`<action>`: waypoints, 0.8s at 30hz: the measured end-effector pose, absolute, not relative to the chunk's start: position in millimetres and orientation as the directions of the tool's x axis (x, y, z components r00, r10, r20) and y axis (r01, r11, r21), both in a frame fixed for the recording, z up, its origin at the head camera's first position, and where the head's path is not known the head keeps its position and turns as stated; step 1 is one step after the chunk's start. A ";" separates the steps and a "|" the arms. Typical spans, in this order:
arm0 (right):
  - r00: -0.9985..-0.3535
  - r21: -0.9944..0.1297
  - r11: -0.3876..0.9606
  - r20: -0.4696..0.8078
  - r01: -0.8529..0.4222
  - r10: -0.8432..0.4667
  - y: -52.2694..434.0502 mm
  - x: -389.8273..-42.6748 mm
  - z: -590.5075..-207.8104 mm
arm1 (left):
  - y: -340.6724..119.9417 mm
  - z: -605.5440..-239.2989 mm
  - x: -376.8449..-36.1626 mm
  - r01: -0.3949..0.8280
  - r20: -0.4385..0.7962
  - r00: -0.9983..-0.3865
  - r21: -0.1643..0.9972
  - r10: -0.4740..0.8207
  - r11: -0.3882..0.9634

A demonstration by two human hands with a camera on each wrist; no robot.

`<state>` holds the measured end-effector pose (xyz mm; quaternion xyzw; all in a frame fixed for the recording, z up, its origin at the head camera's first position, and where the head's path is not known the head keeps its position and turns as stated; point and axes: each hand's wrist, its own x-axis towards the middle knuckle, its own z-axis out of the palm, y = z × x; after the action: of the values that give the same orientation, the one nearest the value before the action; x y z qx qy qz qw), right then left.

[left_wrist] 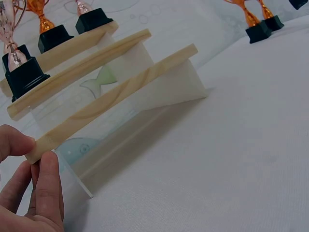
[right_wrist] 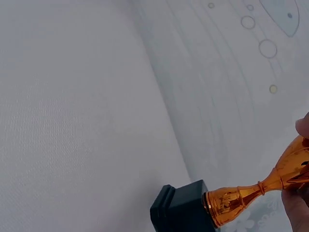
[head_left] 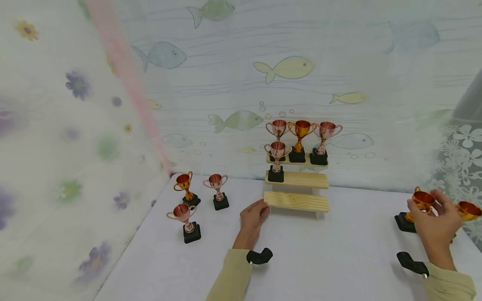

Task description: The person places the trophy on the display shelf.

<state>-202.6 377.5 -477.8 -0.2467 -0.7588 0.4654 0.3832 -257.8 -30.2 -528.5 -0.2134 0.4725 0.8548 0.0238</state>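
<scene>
A three-tier wooden stand [head_left: 296, 201] stands at the middle back of the white table [head_left: 320, 255]. Its top tier holds three trophies [head_left: 301, 140], and the middle tier holds a single pink one [head_left: 277, 161]. My left hand [head_left: 262, 207] pinches the left end of the lowest plank [left_wrist: 120, 94] between thumb and forefinger [left_wrist: 48, 179]. At the right, my right hand [head_left: 433, 203] grips the cup of an orange trophy [head_left: 421, 200], whose black base [right_wrist: 181, 211] is at the table surface.
Three more trophies [head_left: 186, 217] stand on the table at the left. Another orange cup [head_left: 469, 210] shows just past my right hand. Fish-print sheeting backs the table, with flowered curtains at both sides.
</scene>
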 end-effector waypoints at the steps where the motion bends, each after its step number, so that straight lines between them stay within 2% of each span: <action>1: -0.584 -0.899 0.437 0.346 0.017 0.734 377.5 -202.8 -478.1 | -30.1 -528.6 -258.0 -0.242 -0.389 -0.907 0.796 -0.163 -0.555; 9: -0.572 -0.938 0.345 0.267 0.030 0.776 378.6 -203.9 -481.6 | -29.9 -530.7 -259.2 -0.235 -0.384 -0.909 0.797 -0.165 -0.557; 24: -0.549 -0.904 0.409 0.407 -0.126 0.730 380.2 -202.9 -489.3 | -29.9 -530.0 -258.4 -0.236 -0.385 -0.907 0.798 -0.168 -0.554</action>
<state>-202.9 380.2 -489.3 -0.2089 -0.7229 0.5020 0.4263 -258.4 -29.9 -530.0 -0.2143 0.4717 0.8551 0.0200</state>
